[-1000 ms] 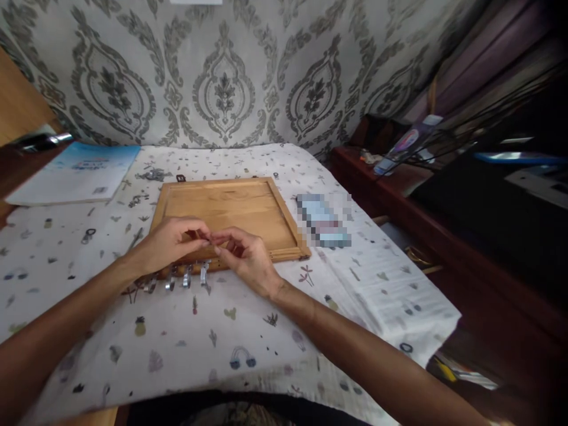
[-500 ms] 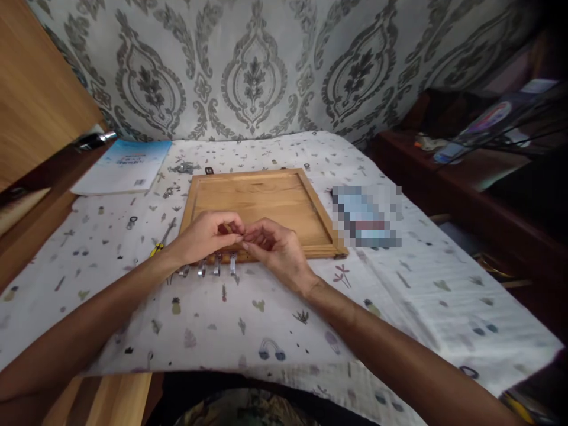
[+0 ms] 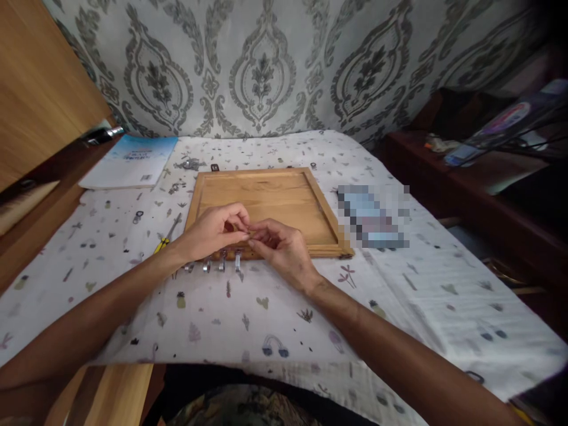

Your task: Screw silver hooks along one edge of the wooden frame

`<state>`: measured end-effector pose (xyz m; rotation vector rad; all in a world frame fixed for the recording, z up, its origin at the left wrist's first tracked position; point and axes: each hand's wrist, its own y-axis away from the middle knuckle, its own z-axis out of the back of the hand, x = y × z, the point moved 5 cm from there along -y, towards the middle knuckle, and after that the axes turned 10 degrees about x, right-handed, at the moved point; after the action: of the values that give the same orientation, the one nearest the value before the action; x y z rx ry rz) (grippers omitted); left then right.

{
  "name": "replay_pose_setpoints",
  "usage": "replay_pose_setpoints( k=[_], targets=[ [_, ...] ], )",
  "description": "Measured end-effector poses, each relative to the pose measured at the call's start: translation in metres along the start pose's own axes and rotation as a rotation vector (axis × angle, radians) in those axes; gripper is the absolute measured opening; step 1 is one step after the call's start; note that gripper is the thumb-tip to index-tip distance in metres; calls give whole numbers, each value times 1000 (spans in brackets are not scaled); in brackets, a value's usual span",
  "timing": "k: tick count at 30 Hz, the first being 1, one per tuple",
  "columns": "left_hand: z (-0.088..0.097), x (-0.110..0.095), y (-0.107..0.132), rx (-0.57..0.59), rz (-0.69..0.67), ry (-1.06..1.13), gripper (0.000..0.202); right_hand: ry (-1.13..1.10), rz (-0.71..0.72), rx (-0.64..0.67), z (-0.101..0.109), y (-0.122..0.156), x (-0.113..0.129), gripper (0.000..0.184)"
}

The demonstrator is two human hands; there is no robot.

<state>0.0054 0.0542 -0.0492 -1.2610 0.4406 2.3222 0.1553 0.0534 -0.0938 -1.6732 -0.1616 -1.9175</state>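
Note:
A framed wooden panel (image 3: 261, 198) lies flat on the cloth-covered table. Over its near edge my left hand (image 3: 219, 228) and my right hand (image 3: 284, 251) meet, thumbs and fingertips pinched close together. Whatever is between the fingertips is too small to make out. Several shiny metal clips (image 3: 238, 261) hang along the panel's near edge, just below my left hand. A screwdriver with a yellow and black handle (image 3: 162, 244) lies to the left of the panel, close to my left wrist.
Small metal parts (image 3: 177, 187) and a grey heap of hardware (image 3: 190, 164) lie left of the panel's far corner. A blue and white book (image 3: 131, 163) is at the back left. Right of the panel is a blurred-out phone-like object (image 3: 373, 216). A patterned curtain (image 3: 261, 71) hangs behind.
The view has shifted slightly, so everything sits a little further right. My hands stay pinched together over the panel's near edge, with only slight finger movement.

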Motion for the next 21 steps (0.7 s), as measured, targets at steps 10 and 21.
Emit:
replay_pose_setpoints(
  k=[10, 21],
  targets=[
    [-1, 0, 0, -13, -6, -42, 10, 59, -15, -13, 1, 2, 6, 9],
    [0, 2, 0, -14, -39, -22, 14, -25, -74, 1, 3, 0, 0, 14]
  ],
)
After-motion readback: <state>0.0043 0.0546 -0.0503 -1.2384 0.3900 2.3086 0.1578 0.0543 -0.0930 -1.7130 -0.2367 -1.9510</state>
